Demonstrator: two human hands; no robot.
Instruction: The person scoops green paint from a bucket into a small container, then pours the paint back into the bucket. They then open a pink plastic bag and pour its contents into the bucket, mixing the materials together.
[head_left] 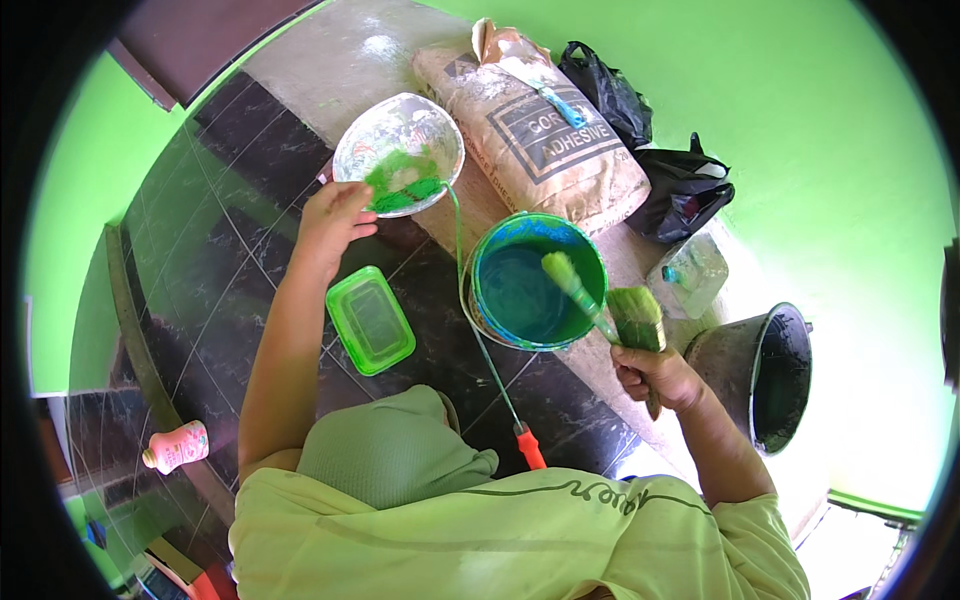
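Right hand (652,377): closed round two brush handles. Left hand (338,225): fingers to either side of the rim of a white bowl (398,122) at its 7 o'clock, seemingly pinching it.

Slim brush (583,297), green bristles: held in the right hand, long axis 11 to 5 o'clock, bristles at the 11 o'clock end.

Flat brush (637,320), wide green head: same grasp, lying close to 12 to 6 o'clock, head uppermost.

Paint bucket (490,243), blue-green within: at 10 o'clock from the right hand, which is the nearer of the two. The slim brush's bristles overlap its opening; their height above it cannot be told. White bowl: farther out on the same bearing.

Pose: right forearm slants up toward between 10 and 11 o'clock; left forearm extends to between 12 and 1.

Also listed: paint roller (530,447), red handle at 5 o'clock from the bowl, head inside it; green-rimmed plastic tray (370,320), between 5 and 6 o'clock from the left hand; black bucket (725,370), 3 o'clock from the right.
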